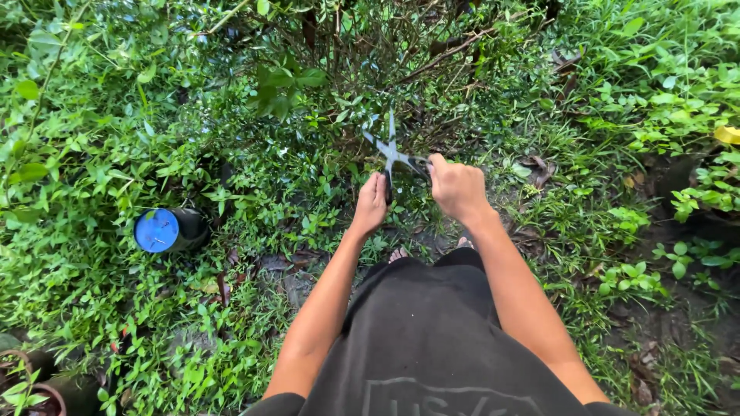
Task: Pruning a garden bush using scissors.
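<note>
Because the garden shears [391, 150] need two hands, the left hand [371, 202] and right hand [456, 186] each grip a handle, blades open toward the far bush [362, 54].

Shears [391, 148] show bare, dull grey metal blades; the blue cap [156, 229] looks smooth, glossy plastic; the black shirt [432, 339] is matt cloth.

A blue-lidded dark canister [168, 229] lies in weeds, clay pots [35, 381] sit nearby, a yellow leaf [727, 135] far off
</note>
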